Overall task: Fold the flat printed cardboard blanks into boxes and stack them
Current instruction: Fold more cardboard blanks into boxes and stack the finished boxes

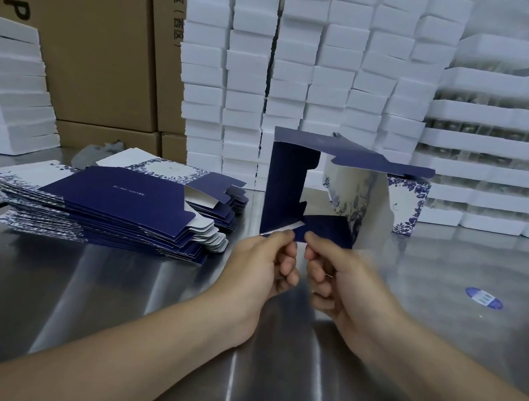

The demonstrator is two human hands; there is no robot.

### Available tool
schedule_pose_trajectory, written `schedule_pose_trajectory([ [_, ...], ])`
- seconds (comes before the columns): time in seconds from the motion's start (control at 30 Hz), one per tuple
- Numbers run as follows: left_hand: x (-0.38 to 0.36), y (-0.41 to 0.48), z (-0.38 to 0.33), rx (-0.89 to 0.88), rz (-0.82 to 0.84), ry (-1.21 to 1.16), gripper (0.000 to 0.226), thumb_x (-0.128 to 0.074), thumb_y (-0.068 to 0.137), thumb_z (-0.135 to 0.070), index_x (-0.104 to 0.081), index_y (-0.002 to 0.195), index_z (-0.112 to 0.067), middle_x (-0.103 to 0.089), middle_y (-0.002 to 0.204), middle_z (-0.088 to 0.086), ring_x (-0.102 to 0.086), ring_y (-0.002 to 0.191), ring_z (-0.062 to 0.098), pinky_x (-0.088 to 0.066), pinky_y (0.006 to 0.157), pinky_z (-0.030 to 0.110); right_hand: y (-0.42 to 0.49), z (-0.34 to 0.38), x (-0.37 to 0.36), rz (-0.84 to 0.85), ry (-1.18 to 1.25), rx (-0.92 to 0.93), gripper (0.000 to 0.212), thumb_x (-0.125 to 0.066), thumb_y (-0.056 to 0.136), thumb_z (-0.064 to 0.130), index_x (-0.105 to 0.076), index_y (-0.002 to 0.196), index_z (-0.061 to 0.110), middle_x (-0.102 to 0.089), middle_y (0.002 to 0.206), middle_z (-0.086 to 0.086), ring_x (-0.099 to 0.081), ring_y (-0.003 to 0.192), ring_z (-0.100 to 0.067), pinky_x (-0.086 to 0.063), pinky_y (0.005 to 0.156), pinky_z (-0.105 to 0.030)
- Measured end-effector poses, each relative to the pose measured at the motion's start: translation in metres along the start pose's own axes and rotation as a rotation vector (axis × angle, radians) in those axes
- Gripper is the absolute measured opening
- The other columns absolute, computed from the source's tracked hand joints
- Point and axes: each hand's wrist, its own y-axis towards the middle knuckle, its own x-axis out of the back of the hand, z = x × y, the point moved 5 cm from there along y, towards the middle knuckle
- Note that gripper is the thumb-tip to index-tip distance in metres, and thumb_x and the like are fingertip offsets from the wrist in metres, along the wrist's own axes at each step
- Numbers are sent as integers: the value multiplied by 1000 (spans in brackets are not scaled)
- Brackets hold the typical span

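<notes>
Stainless steel makes up the surface [111,298] we work at, and it shows streaks of reflected light. Behind it, white foam trays [305,72] stand in tall columns across the back. More white stacks [9,95] rise at the far left, and brown cartons [102,47] with black print stand between the two.

We hold a half-folded box [283,182] at the middle of the view, just in front of the tray columns, with its open end facing us. Its top and left walls are navy, the inside is white, and a blue floral print shows on the right side. We cannot tell whether its lower edge rests on the surface or hangs just above it.

Our left grip [262,260] is closed, thumb and forefinger pinching a narrow white-edged flap at the box's lower front edge. Our right grip [343,280] is closed too, its fingers curled, pinching the navy bottom flap just beside it. The two grips nearly touch.

To the left, well apart from the box, a stack of flat blanks [116,202] lies on the surface, navy and floral, with its flaps fanned out to the right. Something crumpled and grey [102,150] lies behind that stack. A round blue sticker [483,298] sits on the surface to the right.
</notes>
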Motion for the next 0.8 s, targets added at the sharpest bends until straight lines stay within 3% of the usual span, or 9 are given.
schedule_pose_trajectory([
  [0.17,9,6,1,39,-26,-21,33,-61,101,-25,-57,69,-17,-43,54,-2,-46,46,11,-44,53,20,1,1,3,-36,93,6,28,-65,100,24,-60,75,14,-44,54,3,-32,41,-7,-21,40,-20],
  [0.3,5,6,3,79,46,-48,38,-67,98,-36,-62,64,-20,-43,55,-2,-48,47,13,-42,53,23,0,-2,1,-42,103,-15,30,-64,101,24,-60,73,15,-44,53,2,-31,40,-8,-22,39,-19],
  [0.47,6,9,4,45,20,-56,49,-62,103,-24,-64,54,-20,-43,52,-2,-46,46,12,-44,49,19,0,-8,0,-34,59,-14,29,-65,101,31,-62,76,18,-46,56,2,-34,43,-9,-23,40,-21],
  [0.63,7,10,6,61,10,-79,43,-65,102,-26,-62,60,-18,-42,53,0,-45,46,13,-43,50,20,2,-6,5,-92,97,29,35,-56,107,26,-63,74,14,-47,54,2,-33,41,-8,-23,41,-21],
  [0.8,3,7,4,68,100,-4,36,-68,99,-36,-66,68,-20,-48,57,-1,-52,51,12,-41,57,25,0,-5,3,-91,73,45,34,-56,107,28,-62,76,15,-47,55,1,-34,42,-8,-25,41,-21],
])
